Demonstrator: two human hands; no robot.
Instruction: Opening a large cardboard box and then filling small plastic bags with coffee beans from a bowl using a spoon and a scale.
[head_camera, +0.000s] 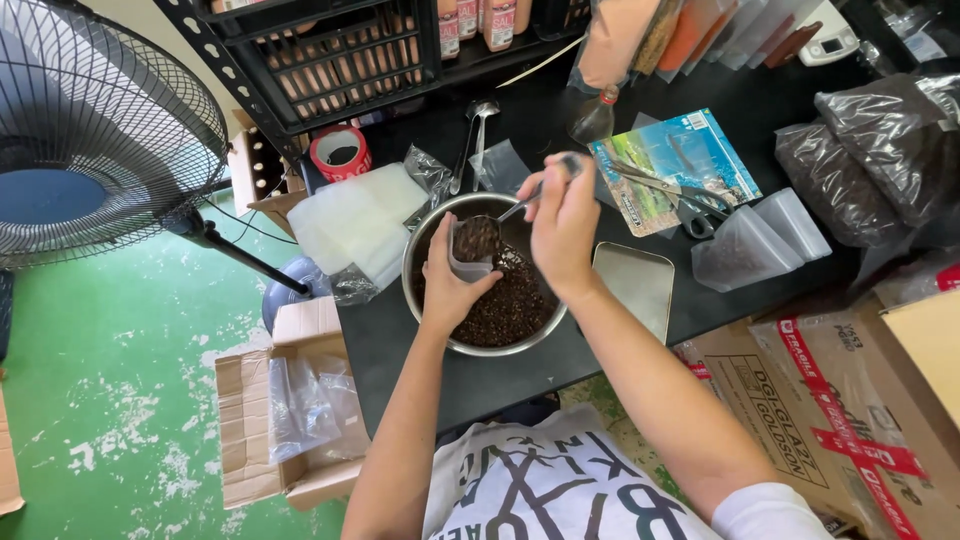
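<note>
Two hands work over the bowl (430, 240): left hand (452, 290) grasping a small bag (470, 262), right hand (565, 225) clenched around a spoon (490, 232) whose heaped grains could spill if tipped off-centre.

A black table (520, 385) carries a steel bowl (540, 335); right of the bowl lie a metal tray (636, 283), scissors (690, 205) and clear bags (760, 240).

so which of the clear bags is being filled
The small one in the left hand, held over the steel bowl; the other clear bags lie flat, right of it.
</note>
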